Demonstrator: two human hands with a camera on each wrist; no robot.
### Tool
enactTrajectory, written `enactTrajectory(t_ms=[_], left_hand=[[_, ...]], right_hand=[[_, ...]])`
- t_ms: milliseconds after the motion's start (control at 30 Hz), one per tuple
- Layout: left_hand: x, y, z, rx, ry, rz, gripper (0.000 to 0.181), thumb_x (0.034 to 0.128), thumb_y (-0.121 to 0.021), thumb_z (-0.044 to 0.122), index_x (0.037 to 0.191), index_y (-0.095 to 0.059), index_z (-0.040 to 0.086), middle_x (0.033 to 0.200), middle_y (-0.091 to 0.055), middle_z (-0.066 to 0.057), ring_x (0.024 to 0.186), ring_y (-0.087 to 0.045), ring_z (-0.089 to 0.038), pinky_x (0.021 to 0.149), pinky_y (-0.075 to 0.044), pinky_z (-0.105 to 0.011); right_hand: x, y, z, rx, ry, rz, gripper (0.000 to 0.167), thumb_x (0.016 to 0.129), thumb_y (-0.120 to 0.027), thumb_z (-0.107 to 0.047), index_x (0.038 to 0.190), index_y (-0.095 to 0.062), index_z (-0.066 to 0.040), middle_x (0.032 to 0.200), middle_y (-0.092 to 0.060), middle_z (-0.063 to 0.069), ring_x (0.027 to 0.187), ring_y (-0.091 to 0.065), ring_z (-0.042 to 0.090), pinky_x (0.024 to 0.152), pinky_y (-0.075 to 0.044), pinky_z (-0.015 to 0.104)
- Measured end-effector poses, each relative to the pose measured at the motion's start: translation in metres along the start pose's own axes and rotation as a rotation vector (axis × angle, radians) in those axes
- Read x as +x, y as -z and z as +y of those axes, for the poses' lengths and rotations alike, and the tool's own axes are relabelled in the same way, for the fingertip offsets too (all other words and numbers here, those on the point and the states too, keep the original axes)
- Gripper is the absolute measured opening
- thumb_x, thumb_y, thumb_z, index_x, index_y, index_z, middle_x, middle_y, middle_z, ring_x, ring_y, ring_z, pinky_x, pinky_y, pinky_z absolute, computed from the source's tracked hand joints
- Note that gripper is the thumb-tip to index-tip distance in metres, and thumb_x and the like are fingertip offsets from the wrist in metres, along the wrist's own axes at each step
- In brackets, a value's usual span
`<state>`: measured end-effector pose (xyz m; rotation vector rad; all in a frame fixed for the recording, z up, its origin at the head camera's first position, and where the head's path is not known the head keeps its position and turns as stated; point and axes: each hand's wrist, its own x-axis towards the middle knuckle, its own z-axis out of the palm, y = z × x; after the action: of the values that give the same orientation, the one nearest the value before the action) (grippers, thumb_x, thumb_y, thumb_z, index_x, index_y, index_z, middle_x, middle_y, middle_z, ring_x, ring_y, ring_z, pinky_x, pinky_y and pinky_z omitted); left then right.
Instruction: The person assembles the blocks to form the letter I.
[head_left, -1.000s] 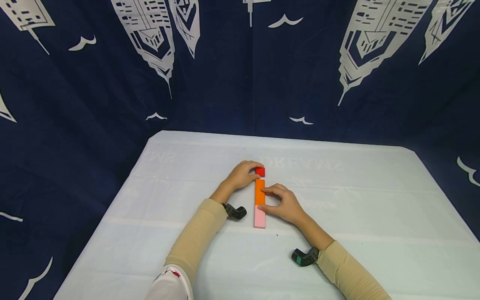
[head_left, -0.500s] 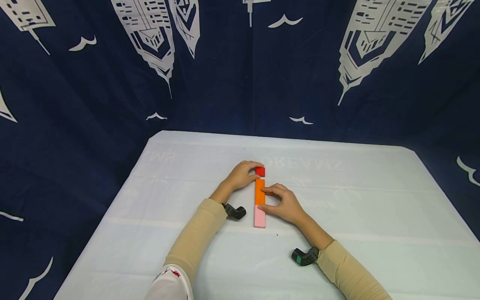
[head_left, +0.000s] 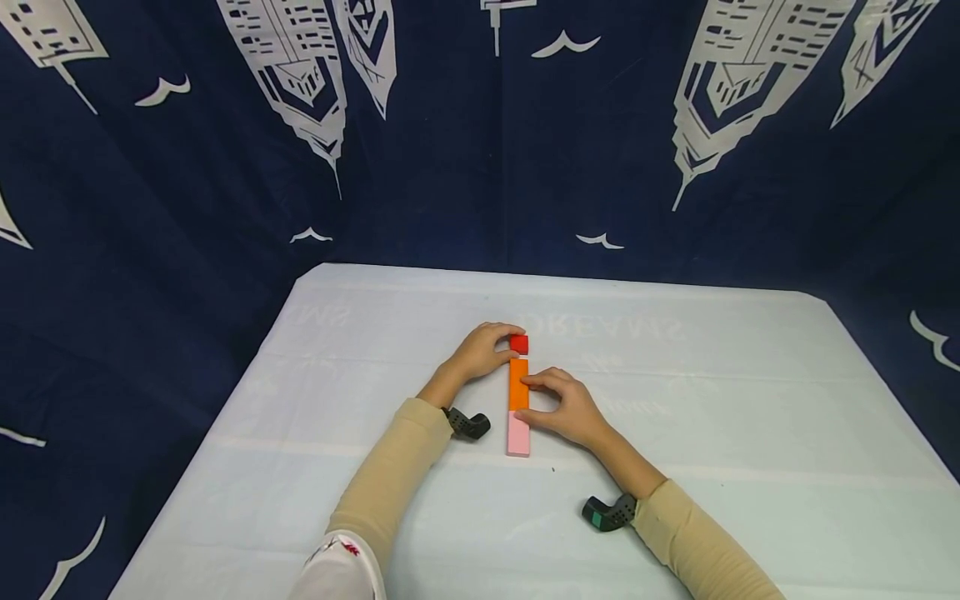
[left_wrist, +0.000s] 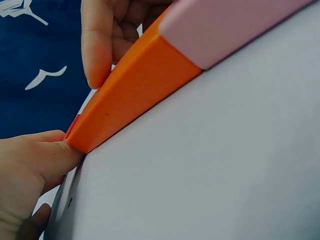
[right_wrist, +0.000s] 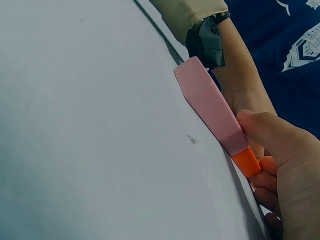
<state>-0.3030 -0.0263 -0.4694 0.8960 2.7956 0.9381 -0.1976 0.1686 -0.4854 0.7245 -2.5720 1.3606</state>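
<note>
Three blocks form a line running away from me in the head view. Farthest is the small red block [head_left: 519, 344], with my left hand [head_left: 480, 352] pinching it between thumb and fingers. A narrow gap, with the left thumb tip beside it, parts it from the longer orange block [head_left: 518, 385]. The pink block [head_left: 518, 435] touches the orange one's near end. From the right, my right hand [head_left: 570, 408] rests its bent index finger on the orange block, its thumb near the orange-pink seam. In the left wrist view, the red block [left_wrist: 74, 125] is mostly hidden.
All of this is on a table [head_left: 675, 417] covered in white cloth. Behind it hangs a dark blue curtain [head_left: 450, 183] with white printed buildings and birds. Black devices are strapped to the left wrist [head_left: 468, 424] and right wrist [head_left: 609, 512].
The whole head view has shifted very slightly. Both hands and the three blocks keep the same places relative to each other.
</note>
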Motion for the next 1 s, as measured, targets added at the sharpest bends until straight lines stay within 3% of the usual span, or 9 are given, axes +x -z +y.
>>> enactTrajectory(t_ms=[267, 433, 667, 833, 1000], left_hand=[[-0.006, 0.006, -0.004, -0.032, -0.015, 0.001, 0.044, 0.0915, -0.069, 0.017, 0.134, -0.058, 0.008, 0.136, -0.057, -0.008, 0.129, -0.048, -0.025, 0.111, -0.033, -0.037], [-0.012, 0.011, -0.009, -0.037, 0.008, 0.02, 0.046, 0.0915, -0.07, 0.018, 0.135, -0.058, 0.009, 0.137, -0.057, -0.006, 0.13, -0.047, -0.024, 0.111, -0.032, -0.037], [-0.022, 0.018, -0.014, -0.049, 0.041, 0.051, 0.047, 0.0914, -0.07, 0.019, 0.136, -0.057, 0.009, 0.138, -0.056, -0.007, 0.131, -0.046, -0.024, 0.112, -0.031, -0.037], [-0.029, 0.024, -0.015, -0.054, 0.041, 0.08, 0.048, 0.0901, -0.072, 0.021, 0.135, -0.058, 0.01, 0.135, -0.058, -0.007, 0.129, -0.048, -0.024, 0.11, -0.034, -0.037], [-0.037, 0.028, -0.016, -0.052, 0.028, 0.095, 0.047, 0.0896, -0.072, 0.022, 0.134, -0.059, 0.01, 0.134, -0.059, -0.007, 0.127, -0.05, -0.023, 0.109, -0.035, -0.037]], right_hand=[[0.001, -0.003, 0.002, -0.003, 0.032, 0.012, 0.048, 0.071, -0.088, -0.019, 0.114, -0.071, -0.003, 0.105, -0.067, 0.002, 0.1, -0.062, 0.018, 0.093, -0.049, 0.034], [0.002, -0.003, 0.001, -0.001, 0.034, 0.009, 0.048, 0.072, -0.087, -0.02, 0.114, -0.071, -0.005, 0.105, -0.067, 0.002, 0.1, -0.062, 0.017, 0.093, -0.049, 0.034], [0.003, 0.0, 0.0, 0.135, -0.018, 0.028, 0.042, 0.076, -0.084, -0.012, 0.114, -0.07, -0.001, 0.105, -0.067, 0.009, 0.098, -0.063, 0.025, 0.094, -0.049, 0.031], [0.005, 0.007, -0.003, 0.17, -0.052, 0.025, 0.04, 0.079, -0.082, -0.01, 0.115, -0.068, 0.001, 0.107, -0.067, 0.013, 0.098, -0.062, 0.027, 0.092, -0.05, 0.034], [0.007, 0.022, -0.031, 0.134, -0.095, 0.019, 0.043, 0.08, -0.079, -0.003, 0.118, -0.063, 0.009, 0.105, -0.064, 0.024, 0.099, -0.061, 0.039, 0.092, -0.047, 0.052]])
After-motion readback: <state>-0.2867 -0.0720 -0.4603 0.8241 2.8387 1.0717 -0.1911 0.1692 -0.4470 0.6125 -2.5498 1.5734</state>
